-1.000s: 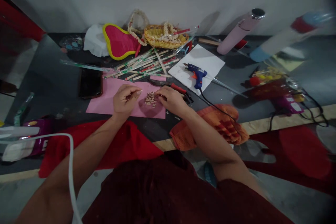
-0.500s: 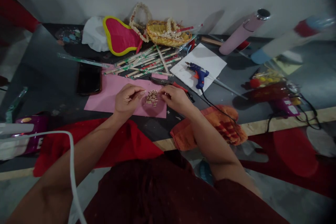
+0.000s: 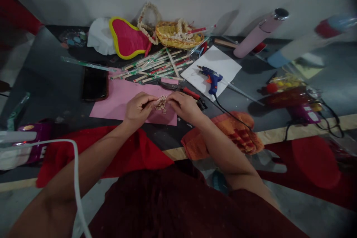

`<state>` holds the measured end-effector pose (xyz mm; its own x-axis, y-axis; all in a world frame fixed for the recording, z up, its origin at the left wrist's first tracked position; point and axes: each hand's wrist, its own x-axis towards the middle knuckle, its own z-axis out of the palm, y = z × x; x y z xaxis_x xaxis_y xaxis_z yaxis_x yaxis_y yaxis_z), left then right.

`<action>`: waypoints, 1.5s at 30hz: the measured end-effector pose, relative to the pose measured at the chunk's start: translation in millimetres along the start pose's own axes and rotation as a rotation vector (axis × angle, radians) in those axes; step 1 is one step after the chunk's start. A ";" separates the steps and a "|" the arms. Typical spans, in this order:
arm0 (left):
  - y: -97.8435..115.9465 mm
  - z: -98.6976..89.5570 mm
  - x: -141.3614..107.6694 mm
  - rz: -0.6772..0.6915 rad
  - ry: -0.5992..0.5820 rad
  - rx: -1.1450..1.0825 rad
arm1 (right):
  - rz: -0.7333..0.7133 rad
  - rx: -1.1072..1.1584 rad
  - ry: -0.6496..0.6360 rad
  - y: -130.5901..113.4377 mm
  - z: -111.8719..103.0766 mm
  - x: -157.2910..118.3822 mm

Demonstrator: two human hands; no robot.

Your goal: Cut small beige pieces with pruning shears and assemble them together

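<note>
A small heap of short, pale cut stick pieces (image 3: 161,106) lies on a sheet of pink paper (image 3: 122,91). My left hand (image 3: 140,109) is at the heap's left edge, thumb and forefinger pinched together. From the right, my right hand (image 3: 184,105) reaches the same heap, its fingertips also closed in a pinch. What either pinch holds is too small to make out. Behind my right hand are red-handled pliers (image 3: 191,92), partly hidden. Beyond the paper lie several wooden chopsticks (image 3: 156,65), some in clear and green wrappers.
On white paper (image 3: 230,63) rests a blue glue gun (image 3: 213,81), its cord running over an orange towel (image 3: 223,130). A phone (image 3: 95,83) lies left. Behind stand a wicker basket (image 3: 167,39), a pink-and-yellow woven piece (image 3: 129,37) and a pink flask (image 3: 249,41).
Both hands have moved inward, bringing their pinched fingertips closer together over the heap. More of the red-handled pliers shows behind my right hand.
</note>
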<state>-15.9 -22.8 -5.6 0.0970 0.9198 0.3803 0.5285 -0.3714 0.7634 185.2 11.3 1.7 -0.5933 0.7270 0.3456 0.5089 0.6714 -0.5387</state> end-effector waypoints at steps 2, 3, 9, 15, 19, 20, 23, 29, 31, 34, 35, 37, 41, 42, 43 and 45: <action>1.8 0.5 -0.4 0.014 -0.021 -0.009 | -0.033 0.098 0.056 -4.6 1.1 0.4; 2.5 0.7 -0.5 0.019 -0.029 -0.015 | -0.044 0.133 0.072 -7.2 2.1 0.4; 5.1 0.7 0.6 -0.014 -0.054 -0.095 | -0.108 0.180 0.159 -15.9 7.5 -0.9; 7.9 0.4 0.4 -0.108 -0.107 -0.212 | -0.080 0.124 0.160 -18.5 5.7 -1.7; 10.2 -1.4 0.9 -0.181 -0.168 -0.287 | -0.052 0.150 0.160 -17.8 5.8 -3.8; 11.1 -2.1 1.2 -0.202 -0.188 -0.312 | -0.059 0.153 0.161 -17.3 5.6 -4.1; 14.0 -4.6 1.9 -0.280 -0.253 -0.408 | -0.099 0.149 0.175 -16.2 3.8 -3.7; 15.4 -5.7 1.0 -0.328 -0.290 -0.485 | -0.162 0.165 0.212 -15.5 1.6 -2.3; 14.1 -5.5 0.7 -0.303 -0.275 -0.454 | -0.166 0.172 0.220 -15.1 2.1 -2.5; 11.5 -5.6 1.2 -0.236 -0.265 -0.406 | -0.172 0.186 0.201 -14.5 2.5 -2.7; 10.6 -5.7 1.5 -0.209 -0.263 -0.394 | -0.172 0.188 0.193 -14.4 2.5 -2.7; 9.3 -6.1 2.1 -0.169 -0.261 -0.374 | -0.172 0.185 0.181 -14.6 2.2 -2.5; 8.3 -6.1 2.0 -0.140 -0.261 -0.329 | -0.172 0.171 0.177 -15.3 1.3 -2.2; 8.4 -5.9 1.6 -0.136 -0.260 -0.324 | -0.171 0.169 0.177 -15.4 1.0 -2.2; 8.6 -5.8 1.3 -0.135 -0.257 -0.324 | -0.170 0.169 0.177 -15.4 0.6 -2.2; 9.2 -5.7 0.7 -0.153 -0.254 -0.336 | -0.168 0.172 0.181 -15.5 -0.1 -2.4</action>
<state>-15.8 -26.3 4.7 0.2654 0.9537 0.1412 0.2541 -0.2105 0.9440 178.7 -0.8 9.3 -0.5318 0.6321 0.5636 0.2908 0.7613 -0.5795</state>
